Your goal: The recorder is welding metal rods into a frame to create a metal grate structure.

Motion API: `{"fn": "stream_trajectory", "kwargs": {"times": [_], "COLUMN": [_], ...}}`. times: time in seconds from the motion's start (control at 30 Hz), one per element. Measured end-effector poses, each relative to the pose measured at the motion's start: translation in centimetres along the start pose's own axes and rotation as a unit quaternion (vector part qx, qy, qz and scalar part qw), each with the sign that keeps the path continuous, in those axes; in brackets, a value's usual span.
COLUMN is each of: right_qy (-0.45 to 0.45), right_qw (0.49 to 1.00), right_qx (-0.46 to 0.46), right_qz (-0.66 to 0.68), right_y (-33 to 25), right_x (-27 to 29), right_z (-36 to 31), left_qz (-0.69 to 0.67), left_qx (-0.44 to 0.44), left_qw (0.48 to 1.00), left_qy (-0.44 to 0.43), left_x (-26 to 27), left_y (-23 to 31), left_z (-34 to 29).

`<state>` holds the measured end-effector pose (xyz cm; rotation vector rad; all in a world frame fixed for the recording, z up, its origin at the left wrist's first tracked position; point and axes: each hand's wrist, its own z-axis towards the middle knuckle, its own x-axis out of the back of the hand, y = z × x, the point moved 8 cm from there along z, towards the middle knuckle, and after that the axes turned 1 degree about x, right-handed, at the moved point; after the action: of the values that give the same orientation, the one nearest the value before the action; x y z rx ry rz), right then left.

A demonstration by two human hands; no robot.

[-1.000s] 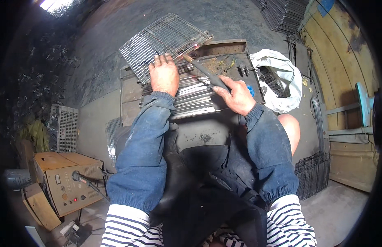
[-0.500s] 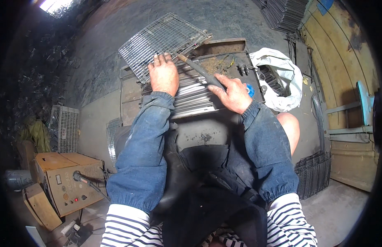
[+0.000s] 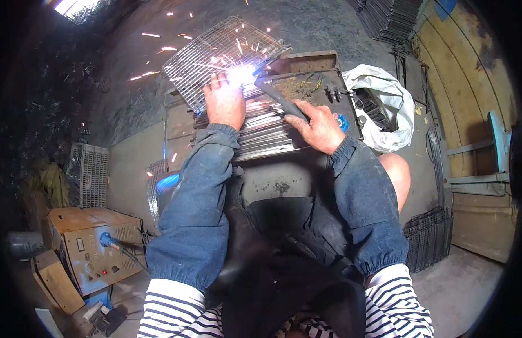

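My left hand (image 3: 224, 101) presses flat on a wire mesh grid (image 3: 216, 53) that lies tilted over a stack of metal rods (image 3: 266, 127) on a metal workbench (image 3: 306, 84). My right hand (image 3: 320, 127) grips a dark welding electrode holder (image 3: 278, 96) whose tip meets the grid beside my left fingers. A bright white arc (image 3: 242, 73) flares at that spot and orange sparks fly up and to the left. Both forearms wear blue sleeve covers over striped sleeves.
A white sack (image 3: 385, 107) lies right of the bench. A beige welding machine (image 3: 89, 245) with a blue cable stands at the lower left, a white crate (image 3: 89, 174) above it. Stacked wire grids (image 3: 427, 248) lean at the right; more grids (image 3: 387, 19) lie at the top.
The electrode holder's tip has come onto the grid and an arc has struck, throwing sparks. My left hand stays pressed on the grid.
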<state>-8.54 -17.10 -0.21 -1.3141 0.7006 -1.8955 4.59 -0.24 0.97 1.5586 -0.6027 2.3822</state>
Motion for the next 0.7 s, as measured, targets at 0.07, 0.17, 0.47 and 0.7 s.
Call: {"fn": "stream_trajectory", "kwargs": {"times": [0.07, 0.17, 0.47, 0.7], "right_qy": [0.006, -0.006, -0.064, -0.060], "right_qw": [1.000, 1.000, 0.995, 0.996], "right_qx": [0.004, 0.003, 0.024, 0.048], "right_qz": [-0.005, 0.017, 0.067, 0.051], "right_y": [-0.3, -0.9, -2.6, -2.8], "right_x": [0.0, 0.3, -2.2, -2.9], "right_z": [-0.1, -0.4, -0.4, -0.3], "left_qz": [0.018, -0.270, -0.011, 0.002], "left_qx": [-0.013, 0.005, 0.027, 0.027], "left_qw": [1.000, 0.962, 1.000, 1.000], "left_qy": [-0.017, -0.026, 0.001, -0.009], "left_x": [0.2, 1.1, 0.2, -0.4], "left_y": [-0.1, -2.5, -5.4, -5.5], "left_z": [-0.2, -0.3, -3.7, -3.8]}}
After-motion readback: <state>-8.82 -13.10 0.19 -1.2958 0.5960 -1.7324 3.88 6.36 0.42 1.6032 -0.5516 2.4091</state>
